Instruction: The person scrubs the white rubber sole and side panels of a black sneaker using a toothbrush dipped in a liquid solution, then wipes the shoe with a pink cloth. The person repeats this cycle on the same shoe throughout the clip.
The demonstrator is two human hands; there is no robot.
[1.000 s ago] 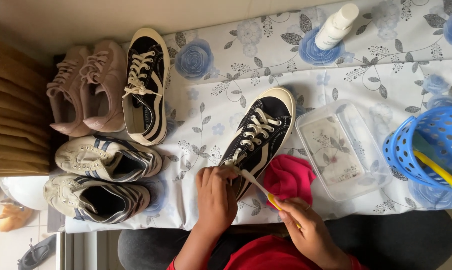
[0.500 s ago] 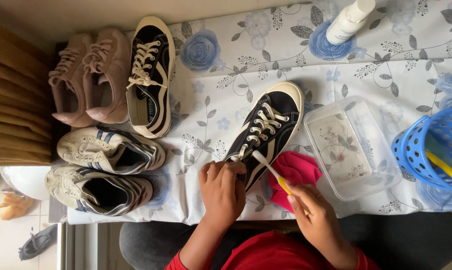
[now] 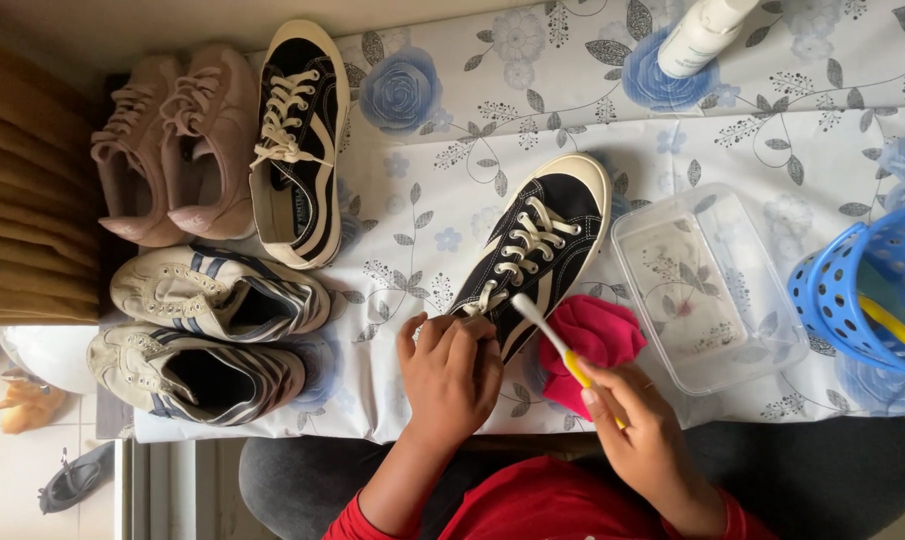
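Observation:
A black canvas sneaker with white laces and a white toe cap (image 3: 541,245) lies tilted on the flowered tablecloth (image 3: 533,110). My left hand (image 3: 452,372) grips its heel end. My right hand (image 3: 641,440) holds a toothbrush with a yellow and white handle (image 3: 553,340), and the bristle end rests against the sneaker's side near the lower laces. A crumpled pink cloth (image 3: 598,345) lies under the brush, between the sneaker and my right hand.
A matching black sneaker (image 3: 298,140), a pair of pink sneakers (image 3: 168,150) and two white striped sneakers (image 3: 218,295) (image 3: 188,372) sit at the left. A clear plastic tub (image 3: 708,285), a blue perforated basket (image 3: 868,290) and a white bottle (image 3: 703,35) stand to the right.
The brush head has shifted a little along the sneaker's side, and the view has drifted slightly. My left hand keeps its hold on the heel.

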